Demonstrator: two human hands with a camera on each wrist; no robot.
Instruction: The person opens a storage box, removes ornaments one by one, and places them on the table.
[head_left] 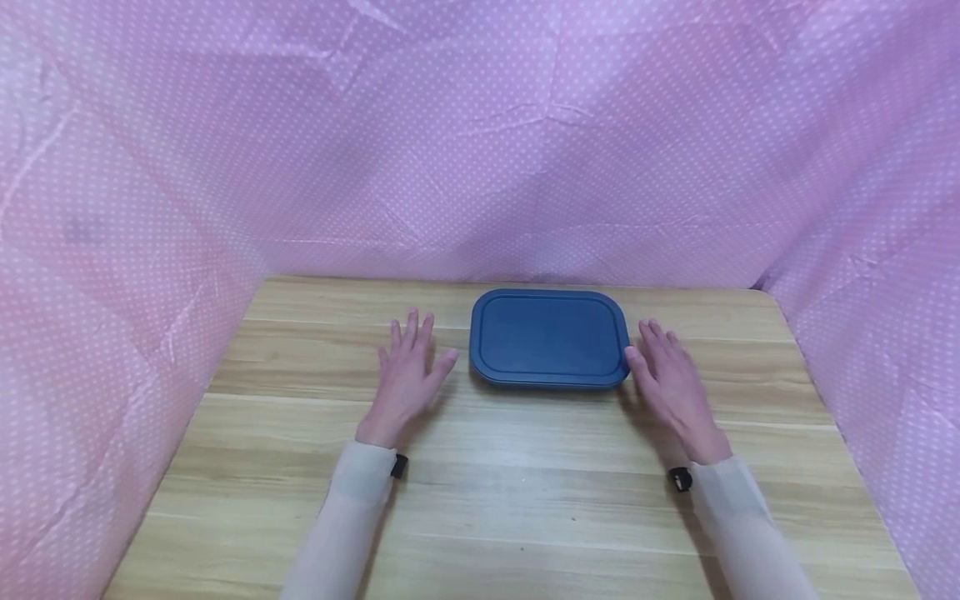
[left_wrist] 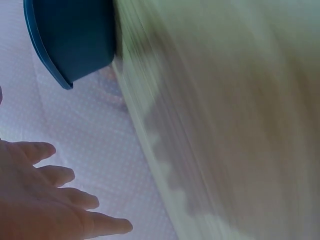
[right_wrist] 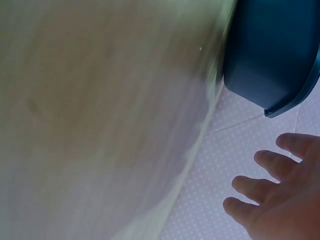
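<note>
A dark blue rectangular container (head_left: 551, 337) with rounded corners and a flat lid stands near the back of the wooden table. Its deep side wall (left_wrist: 75, 35) shows in the left wrist view. To its left, my left hand (head_left: 405, 379) is held with fingers spread and thumb pointing at the container, a small gap between. On the other side is my right hand (head_left: 671, 383), its thumb tip right at the container's right edge and its fingers extended. In the right wrist view, those fingers (right_wrist: 277, 165) are straight and hold nothing.
The wood-grain table (head_left: 495, 500) reaches toward me, with rounded back corners. Pink polka-dot cloth (head_left: 480, 150) hangs behind it and along both sides. A black band (head_left: 400, 466) is at the left wrist and another black band (head_left: 680, 479) at the right.
</note>
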